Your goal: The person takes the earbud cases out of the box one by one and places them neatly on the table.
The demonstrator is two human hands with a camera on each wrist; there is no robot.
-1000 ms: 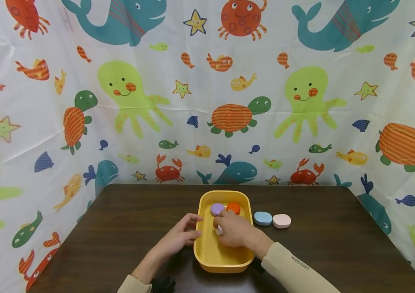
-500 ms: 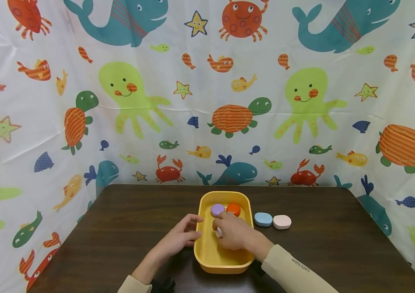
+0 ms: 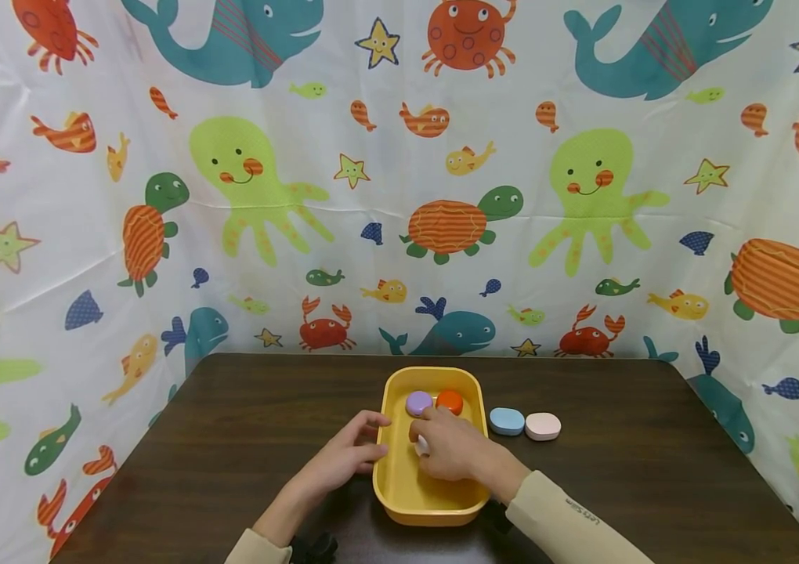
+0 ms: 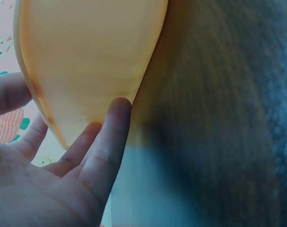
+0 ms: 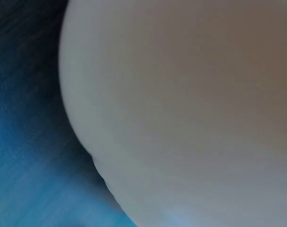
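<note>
My left hand [image 3: 345, 453] rests against the left side of a yellow tray [image 3: 431, 517]. In the left wrist view, the extended fingers [image 4: 116, 135] touch the tray's outer wall. My right hand [image 3: 454, 448] is inside the tray, bent fingers pointing down, and pinches a small white piece [image 3: 423, 446] mostly hidden by the hand. Beyond the right fingertips, a round purple piece [image 3: 419, 403] and a round orange-red piece [image 3: 450, 402] lie side by side at the tray's far end. A close, blurred pale surface fills most of the right wrist view.
Just right of the tray, a light blue oval piece [image 3: 507, 421] and a pale pink oval piece [image 3: 543, 426] lie next to each other on the dark wooden table [image 3: 618, 478]. A curtain [image 3: 364, 188] printed with sea animals hangs behind the table.
</note>
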